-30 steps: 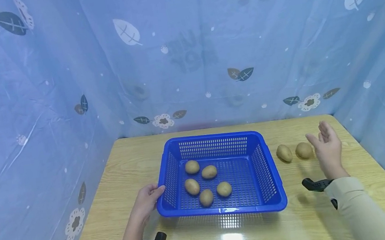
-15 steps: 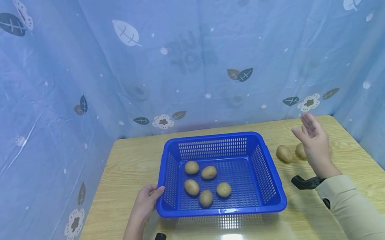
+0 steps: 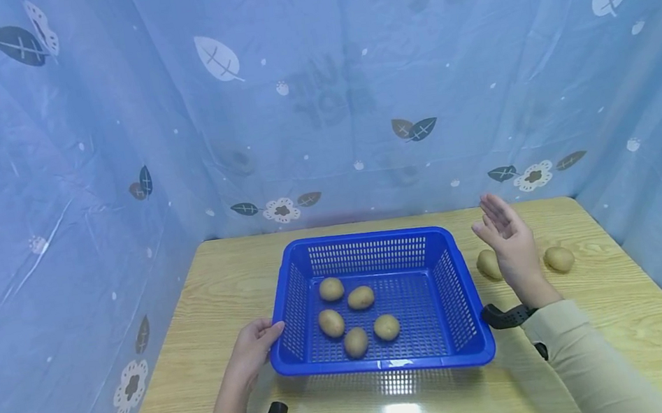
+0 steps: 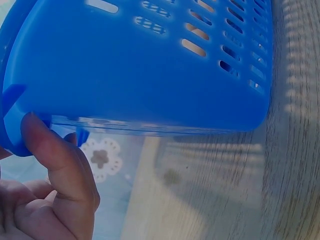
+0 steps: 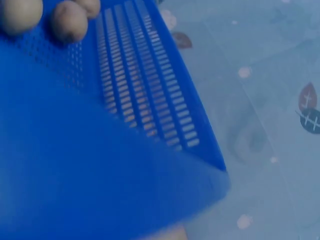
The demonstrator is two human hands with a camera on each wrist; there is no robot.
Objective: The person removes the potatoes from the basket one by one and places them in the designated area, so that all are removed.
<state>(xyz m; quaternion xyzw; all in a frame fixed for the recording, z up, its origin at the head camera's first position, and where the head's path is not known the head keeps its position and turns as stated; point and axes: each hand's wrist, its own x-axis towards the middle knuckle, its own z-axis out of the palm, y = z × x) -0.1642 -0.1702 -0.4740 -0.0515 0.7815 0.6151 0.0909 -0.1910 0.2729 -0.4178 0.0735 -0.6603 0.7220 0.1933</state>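
A blue plastic basket (image 3: 388,370) with slotted walls sits on the wooden table. Inside it, several potatoes (image 3: 361,297) lie loose on the left and front part of the floor. My left hand (image 3: 251,348) grips the basket's left rim, the thumb over the edge; the left wrist view shows the curled fingers (image 4: 60,155) at that rim. To the right of the basket, my right hand (image 3: 513,248) is raised, fingers straight and thumb apart, holding nothing. It overlaps one potato (image 3: 488,265) on the table, while another potato (image 3: 559,259) lies to its right.
The wooden table (image 3: 612,308) extends around the basket on all sides. A blue patterned curtain (image 3: 315,96) hangs behind the table and along both sides. Each wrist wears a black camera mount (image 3: 505,316); the right one overlaps the basket's right rim in the head view.
My right hand has moved left toward the basket, uncovering a potato on its right and hiding the spot where another showed. My left hand and the basket have stayed put.
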